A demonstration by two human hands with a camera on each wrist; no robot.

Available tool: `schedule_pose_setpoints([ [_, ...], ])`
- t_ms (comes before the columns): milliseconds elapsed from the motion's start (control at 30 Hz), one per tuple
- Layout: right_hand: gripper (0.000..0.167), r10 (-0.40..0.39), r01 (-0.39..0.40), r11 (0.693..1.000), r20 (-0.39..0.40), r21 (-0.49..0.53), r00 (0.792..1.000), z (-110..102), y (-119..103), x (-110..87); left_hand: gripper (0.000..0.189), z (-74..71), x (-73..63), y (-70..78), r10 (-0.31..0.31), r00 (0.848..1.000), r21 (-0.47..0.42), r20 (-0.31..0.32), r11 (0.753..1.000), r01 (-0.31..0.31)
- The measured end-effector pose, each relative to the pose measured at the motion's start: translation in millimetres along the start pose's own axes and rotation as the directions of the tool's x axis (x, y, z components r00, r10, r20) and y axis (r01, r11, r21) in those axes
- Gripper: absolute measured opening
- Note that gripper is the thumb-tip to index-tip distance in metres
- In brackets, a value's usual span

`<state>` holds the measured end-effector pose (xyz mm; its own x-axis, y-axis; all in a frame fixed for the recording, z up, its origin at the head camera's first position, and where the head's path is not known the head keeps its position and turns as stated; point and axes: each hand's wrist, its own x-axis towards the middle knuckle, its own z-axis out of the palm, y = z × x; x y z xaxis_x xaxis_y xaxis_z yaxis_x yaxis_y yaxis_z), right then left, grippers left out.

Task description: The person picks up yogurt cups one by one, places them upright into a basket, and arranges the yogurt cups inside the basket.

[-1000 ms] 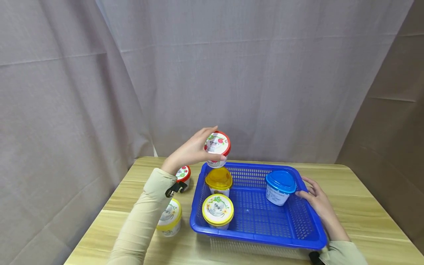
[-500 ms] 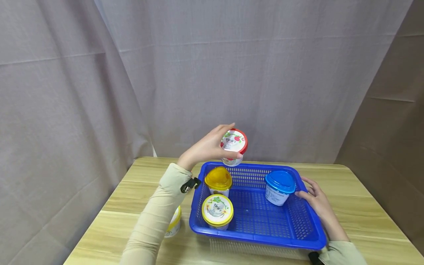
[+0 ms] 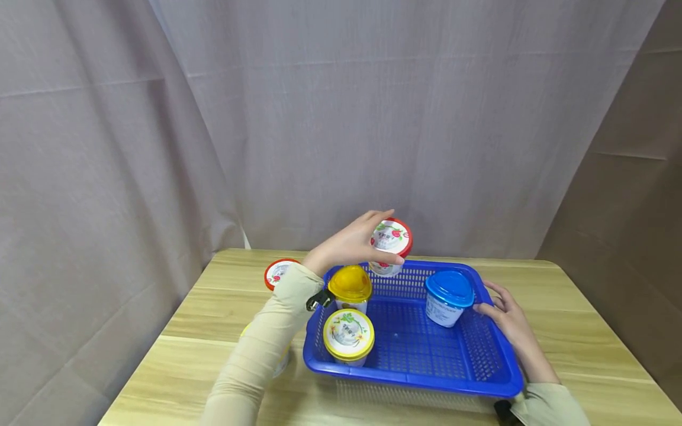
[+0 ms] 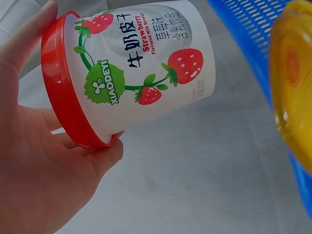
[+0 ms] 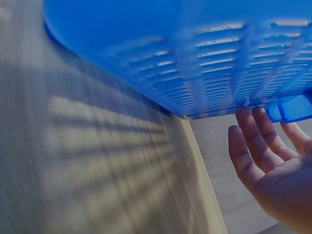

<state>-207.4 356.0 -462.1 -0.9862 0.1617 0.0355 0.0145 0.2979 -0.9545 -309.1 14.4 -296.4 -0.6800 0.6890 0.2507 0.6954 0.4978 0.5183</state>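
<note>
My left hand (image 3: pixel 351 241) grips a white paper cup (image 4: pixel 146 63) by its red lid, fingers along the far side and thumb along the near side. Strawberries and the word "Strawberry" are printed on this cup. In the head view it hangs tilted over the back rim of a blue plastic basket (image 3: pixel 410 378). My right hand (image 3: pixel 511 325) holds the basket's right rim, thumb over the edge and fingers (image 5: pixel 253 141) against the outer wall. Inside stand a cup with a domed yellow lid (image 3: pixel 350 284), a flat yellow-lidded cup (image 3: pixel 348 334) and a blue-lidded cup (image 3: pixel 449 290).
Left of the basket on the wooden table (image 3: pixel 192 331) stands another red-lidded cup (image 3: pixel 278 272), partly behind the left forearm. A yellow-lidded cup (image 3: pixel 282 364) is mostly hidden by the sleeve. Grey curtain (image 3: pixel 373 130) hangs behind the table.
My left hand has carried the red-lidded cup rightward, then slightly down, along the basket's back rim. The right hand keeps its place on the basket.
</note>
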Motion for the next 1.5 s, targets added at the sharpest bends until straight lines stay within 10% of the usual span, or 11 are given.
schedule_pose_setpoints([
  [733,0.072,-0.014,0.014,0.999,0.002,0.041,1.000,-5,3,-2.2,0.102,53.8,14.3,-9.8,0.010,0.994,0.022,0.109,1.000,-0.012],
  [1500,0.074,-0.014,0.014,0.998,0.007,0.055,1.000,0,-2,-5.7,0.106,75.0,8.4,-17.4,-0.036,0.981,0.067,0.192,0.997,0.024],
])
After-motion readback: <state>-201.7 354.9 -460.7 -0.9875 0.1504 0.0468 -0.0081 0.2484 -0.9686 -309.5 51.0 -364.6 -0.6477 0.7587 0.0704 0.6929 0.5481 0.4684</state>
